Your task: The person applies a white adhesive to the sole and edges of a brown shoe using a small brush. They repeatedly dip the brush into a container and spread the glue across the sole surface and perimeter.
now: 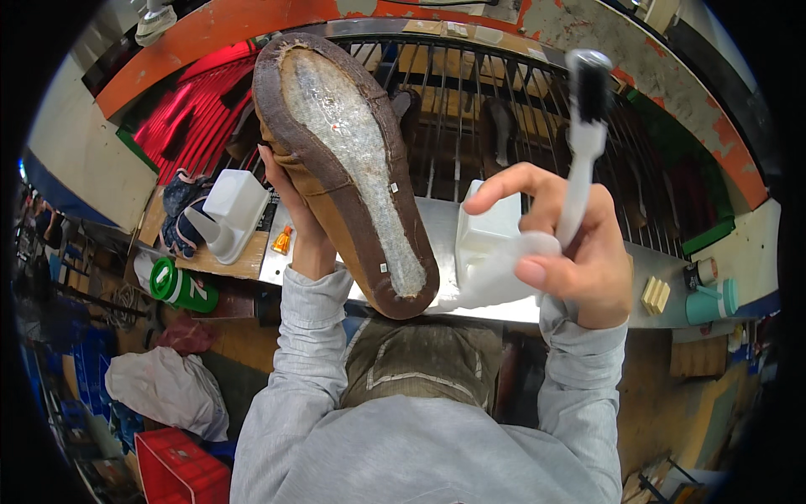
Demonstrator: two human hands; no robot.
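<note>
A brown shoe upper [285, 176] is held up with its underside toward me, showing a grey, partly shiny insole board [336, 118] framed by a dark brown rim. My left hand [304, 223] grips it from behind on its left side; most of the fingers are hidden. My right hand [579, 244] holds a white-handled brush [585, 143] upright between its fingers, with the index finger stretched to the left. Motion blurs the dark bristles at the top. Below that hand are a white plastic container [487, 227] and a pale, blurred shape [504, 273] that I cannot make out.
Beyond the metal worktop runs a conveyor of dark bars [457, 126] carrying more shoe parts, lit red at left. Another white container [235, 210], an orange packet [283, 239] and a green cup [180, 286] stand left. Yellowish blocks [656, 296] and a teal cup [712, 302] are right.
</note>
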